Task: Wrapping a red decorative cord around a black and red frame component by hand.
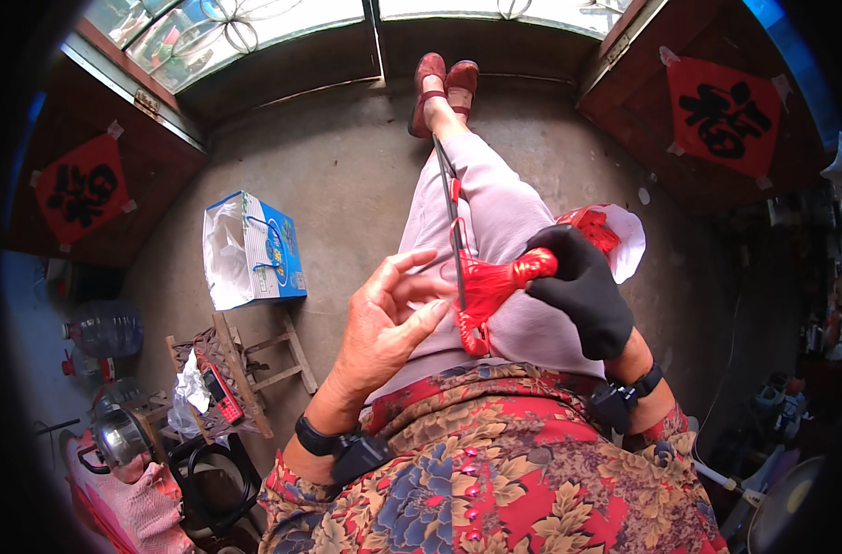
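Observation:
My right hand (pixel 587 294), in a black glove, is closed on the bunched end of a shiny red piece of thin film or cloth (pixel 487 288) above my lap. The material fans out leftward from that grip to a thin dark rod or strip (pixel 449 169), which runs along my legs and carries small red bits. My bare left hand (pixel 384 319) is beside the strip, fingers and thumb apart, with nothing visible between them. Whether its fingertips touch the strip or the red material, I cannot tell. Behind my gloved hand, a red and white bag (pixel 629 242) is partly hidden.
A blue and white carrier bag (pixel 275 249) stands on the floor at the left. Nearer is a small wooden stool (pixel 239 374) bearing a red phone (pixel 223 395) and crumpled plastic. A lidded metal pot (pixel 124 441) sits at lower left. Doors with red paper signs flank the far side.

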Demonstrator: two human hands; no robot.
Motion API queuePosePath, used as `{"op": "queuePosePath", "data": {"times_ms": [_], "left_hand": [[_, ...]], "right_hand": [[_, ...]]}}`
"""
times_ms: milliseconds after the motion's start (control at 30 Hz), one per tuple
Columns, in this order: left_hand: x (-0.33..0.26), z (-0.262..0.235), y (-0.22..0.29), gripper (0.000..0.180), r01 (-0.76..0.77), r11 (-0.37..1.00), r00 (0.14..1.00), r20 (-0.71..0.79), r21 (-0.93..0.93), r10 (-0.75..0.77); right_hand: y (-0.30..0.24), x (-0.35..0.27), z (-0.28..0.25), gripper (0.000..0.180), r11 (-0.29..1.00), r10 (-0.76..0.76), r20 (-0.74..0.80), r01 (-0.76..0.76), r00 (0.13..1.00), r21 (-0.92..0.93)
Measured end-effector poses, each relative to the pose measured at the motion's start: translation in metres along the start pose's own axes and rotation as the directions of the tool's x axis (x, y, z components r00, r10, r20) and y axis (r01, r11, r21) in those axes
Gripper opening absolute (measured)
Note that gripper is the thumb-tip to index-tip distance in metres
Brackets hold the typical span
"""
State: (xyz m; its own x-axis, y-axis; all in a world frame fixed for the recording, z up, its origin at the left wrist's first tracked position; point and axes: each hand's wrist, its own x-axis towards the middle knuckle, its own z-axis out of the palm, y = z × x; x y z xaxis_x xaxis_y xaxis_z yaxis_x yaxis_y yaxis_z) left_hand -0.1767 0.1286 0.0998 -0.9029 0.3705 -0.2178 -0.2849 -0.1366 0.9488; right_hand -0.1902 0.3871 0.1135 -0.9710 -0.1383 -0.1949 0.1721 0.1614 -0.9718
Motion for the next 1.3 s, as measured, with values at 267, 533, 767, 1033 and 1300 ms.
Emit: {"op": "queuePosePath", "data": {"times_ms": [267, 533, 767, 1033, 1300], "left_hand": [[0.006, 0.032, 0.005, 0.07, 0.261, 0.514, 0.962, 0.266, -0.817, -0.065], [-0.058, -0.02, -0.003, 0.054, 0.107, 0.485, 0.993, 0.067, -0.868, -0.099], [-0.123, -0.049, -0.02, 0.046, 0.345, 0.801, 0.911, -0.03, -0.49, -0.41], [-0.133, -0.051, -0.023, 0.021, 0.422, 0.84, 0.904, 0.232, -0.342, -0.359], [-0.049, -0.021, -0.012, 0.037, -0.064, 0.789, 0.986, 0.083, -0.612, 0.144]], "right_hand": [[-0.045, -0.043, -0.009, 0.043, 0.574, -0.035, 0.09, -0.054, 0.995, 0.817], [0.008, -0.028, 0.001, 0.045, 0.866, 0.298, 0.306, -0.391, 0.904, 0.311], [0.035, -0.025, 0.051, 0.061, 0.986, 0.169, 0.45, -0.151, 0.877, -0.075], [0.031, -0.016, 0.04, 0.044, 0.941, 0.272, 0.432, -0.331, 0.86, 0.066], [0.009, -0.009, -0.003, 0.051, 0.905, 0.12, -0.074, -0.078, 0.99, 0.417]]}}
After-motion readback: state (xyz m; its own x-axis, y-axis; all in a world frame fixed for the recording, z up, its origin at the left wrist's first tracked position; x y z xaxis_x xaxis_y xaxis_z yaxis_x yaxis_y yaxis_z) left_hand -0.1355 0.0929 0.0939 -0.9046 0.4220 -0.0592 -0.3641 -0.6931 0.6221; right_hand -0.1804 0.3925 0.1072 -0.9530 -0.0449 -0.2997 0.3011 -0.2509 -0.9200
